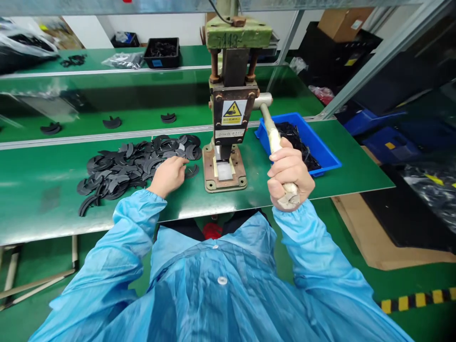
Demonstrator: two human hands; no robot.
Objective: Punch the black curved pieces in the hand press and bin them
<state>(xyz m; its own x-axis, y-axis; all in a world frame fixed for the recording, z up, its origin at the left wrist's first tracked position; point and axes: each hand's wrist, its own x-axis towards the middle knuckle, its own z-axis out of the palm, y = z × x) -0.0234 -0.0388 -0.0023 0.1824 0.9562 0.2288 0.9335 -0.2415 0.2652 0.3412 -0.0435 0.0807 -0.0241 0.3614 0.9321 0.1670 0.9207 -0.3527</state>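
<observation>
My right hand point(290, 175) is wrapped around the taped lever handle point(273, 135) of a hand-operated press point(231, 104). The press stands on the green table, with its ram low over a pale block point(224, 171) on the base plate. Left of that base, my left hand point(170, 175) is closed, thumb and fingers together, on a black crescent-shaped plastic part point(192, 171); its grip is partly hidden. Beside and behind this hand spreads a pile of similar black crescent parts point(123, 166).
A blue bin point(331, 164) of black parts stands right of the press. Several single crescents, one point(168, 118) near the press, lie on the green strip behind. Farther back is a black crate point(162, 53). A metal frame post point(377, 57) slants at the right.
</observation>
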